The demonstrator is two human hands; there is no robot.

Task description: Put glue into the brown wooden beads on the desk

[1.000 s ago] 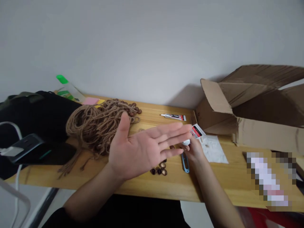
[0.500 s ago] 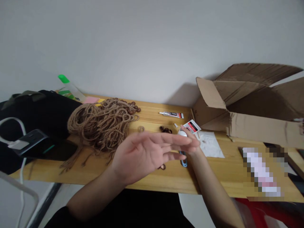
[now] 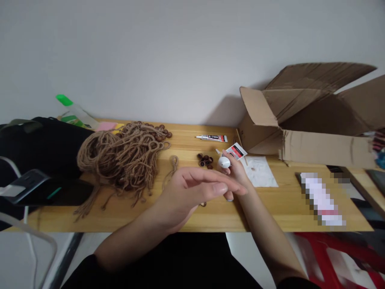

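Note:
My left hand [image 3: 192, 192] is raised over the middle of the table, fingers stretched out, with nothing in it. Behind it, my right hand [image 3: 237, 172] is closed around a white round-ended tool [image 3: 224, 162]. A bit of blue shows below that hand, but most of the tool is hidden. Dark brown ring-like pieces [image 3: 205, 160] lie just left of the right hand. Between the hand and a big rope bundle [image 3: 126, 156] with brown beads [image 3: 162, 131] lies a short looped cord [image 3: 174, 162].
A B-7000 glue tube [image 3: 212, 138] and a red-and-white card [image 3: 236, 151] lie near the wall. A white sheet [image 3: 261, 172] is right of my right hand. An open cardboard box [image 3: 319, 142] stands at right, a black bag [image 3: 39, 148] at left.
My left hand has turned from palm showing to edge-on, thumb toward me. The view has shifted slightly, and the looped cord and brown pieces show more fully.

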